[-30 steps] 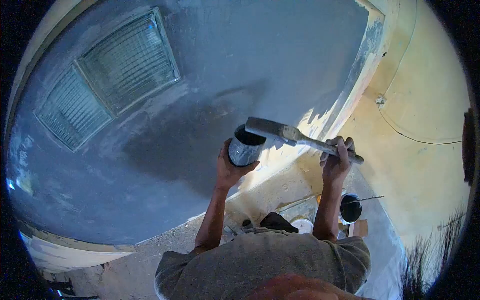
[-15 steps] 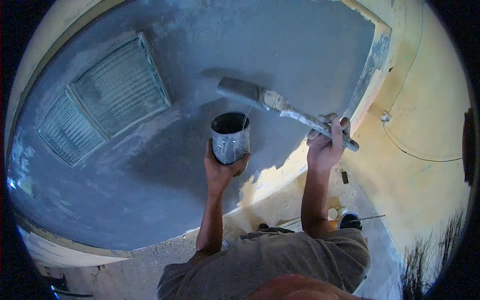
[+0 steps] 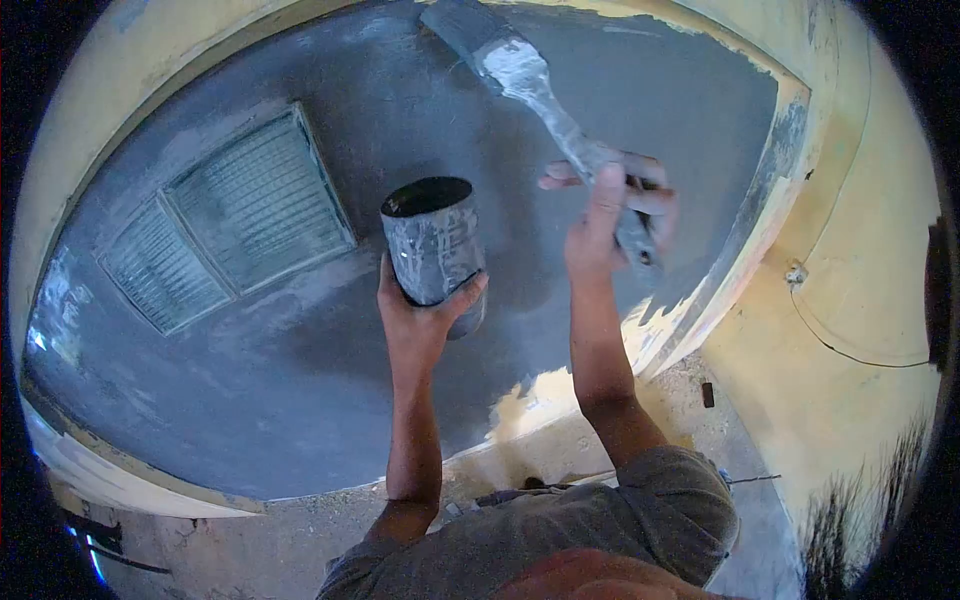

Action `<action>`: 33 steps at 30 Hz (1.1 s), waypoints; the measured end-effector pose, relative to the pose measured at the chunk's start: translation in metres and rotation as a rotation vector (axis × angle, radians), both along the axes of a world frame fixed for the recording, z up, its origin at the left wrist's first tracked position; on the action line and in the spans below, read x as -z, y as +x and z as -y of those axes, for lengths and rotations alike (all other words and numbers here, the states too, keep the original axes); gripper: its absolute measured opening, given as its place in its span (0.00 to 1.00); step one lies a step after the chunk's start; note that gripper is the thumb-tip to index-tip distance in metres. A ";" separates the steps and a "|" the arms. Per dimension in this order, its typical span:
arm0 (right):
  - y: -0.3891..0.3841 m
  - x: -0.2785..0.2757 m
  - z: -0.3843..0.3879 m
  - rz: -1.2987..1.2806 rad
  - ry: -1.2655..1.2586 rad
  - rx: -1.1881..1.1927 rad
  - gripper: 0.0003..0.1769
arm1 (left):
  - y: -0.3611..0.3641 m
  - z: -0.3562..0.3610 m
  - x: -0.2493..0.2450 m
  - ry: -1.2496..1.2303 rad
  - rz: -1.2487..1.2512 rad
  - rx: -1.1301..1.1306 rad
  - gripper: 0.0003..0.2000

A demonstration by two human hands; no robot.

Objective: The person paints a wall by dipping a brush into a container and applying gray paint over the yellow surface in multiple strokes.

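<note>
My left hand [image 3: 425,315] is wrapped round a paint-streaked cylindrical can [image 3: 435,250], whose open, dark mouth tilts slightly. Up and to the right, my right hand [image 3: 610,210] grips the handle of a wide paintbrush [image 3: 520,75]. The brush points up and left, its dark bristles at or close to the upper part of the grey-painted wall [image 3: 400,110]; whether they touch is unclear. Paint covers much of the brush's ferrule and handle.
A ribbed glass window [image 3: 255,205] is set in the wall at the left. Unpainted yellow patches [image 3: 545,400] border the grey at the lower right. A thin cable [image 3: 850,355] runs along the yellow side wall [image 3: 850,230]. A small dark object [image 3: 708,395] lies on the floor.
The brush has risen and turned more upright, with my right hand moving up and left. My left hand has shifted the can up and slightly left.
</note>
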State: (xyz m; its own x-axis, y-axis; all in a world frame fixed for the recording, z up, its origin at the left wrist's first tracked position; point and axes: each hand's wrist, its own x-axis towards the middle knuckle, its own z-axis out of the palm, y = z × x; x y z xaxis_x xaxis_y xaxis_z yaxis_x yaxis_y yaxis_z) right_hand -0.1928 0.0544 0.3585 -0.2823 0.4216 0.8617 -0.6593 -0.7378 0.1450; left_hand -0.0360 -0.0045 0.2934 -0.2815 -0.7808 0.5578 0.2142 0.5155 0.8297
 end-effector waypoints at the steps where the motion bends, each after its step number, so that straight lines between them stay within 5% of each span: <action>1: -0.007 0.003 0.007 0.001 -0.004 -0.003 0.11 | 0.002 0.002 0.003 -0.034 0.025 -0.043 0.36; 3: -0.023 0.012 0.018 -0.079 0.051 0.228 0.11 | 0.006 0.004 0.010 -0.005 0.042 -0.035 0.36; 7: -0.041 0.023 0.019 0.064 0.085 0.257 0.12 | 0.014 0.010 0.026 0.035 0.098 -0.039 0.37; 10: -0.040 0.012 0.018 0.284 -0.160 0.096 0.14 | 0.016 0.008 0.030 0.070 0.062 -0.022 0.38; 13: -0.032 0.023 0.030 0.341 0.043 -0.022 0.13 | 0.020 0.014 0.041 0.089 0.076 -0.037 0.38; 15: -0.024 0.039 0.046 0.092 0.180 0.202 0.12 | 0.023 0.013 0.043 0.112 0.081 -0.033 0.38; 18: 0.019 0.036 0.039 -0.005 0.244 0.175 0.11 | 0.025 0.013 0.045 0.130 0.099 -0.054 0.38; 24: 0.010 0.031 0.041 -0.241 -0.027 0.258 0.11 | 0.028 0.019 0.057 0.144 0.094 -0.044 0.38; 26: -0.018 0.038 0.036 -0.047 0.291 0.283 0.10 | 0.027 0.019 0.059 0.164 0.105 -0.045 0.38; 31: -0.058 0.014 0.011 0.238 0.233 0.158 0.11 | 0.028 0.019 0.067 0.141 0.098 -0.077 0.39; 33: -0.049 0.002 0.010 0.365 -0.117 0.158 0.13 | 0.029 0.019 0.069 0.160 0.095 -0.084 0.39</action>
State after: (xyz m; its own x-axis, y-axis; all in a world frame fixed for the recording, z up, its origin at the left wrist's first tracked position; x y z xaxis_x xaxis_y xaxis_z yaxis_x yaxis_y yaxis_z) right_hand -0.2418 0.0446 0.3563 -0.4845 0.5734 0.6607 -0.7866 -0.6160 -0.0424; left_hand -0.0071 -0.0232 0.2246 -0.2572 -0.8801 0.3991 0.0933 0.3885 0.9167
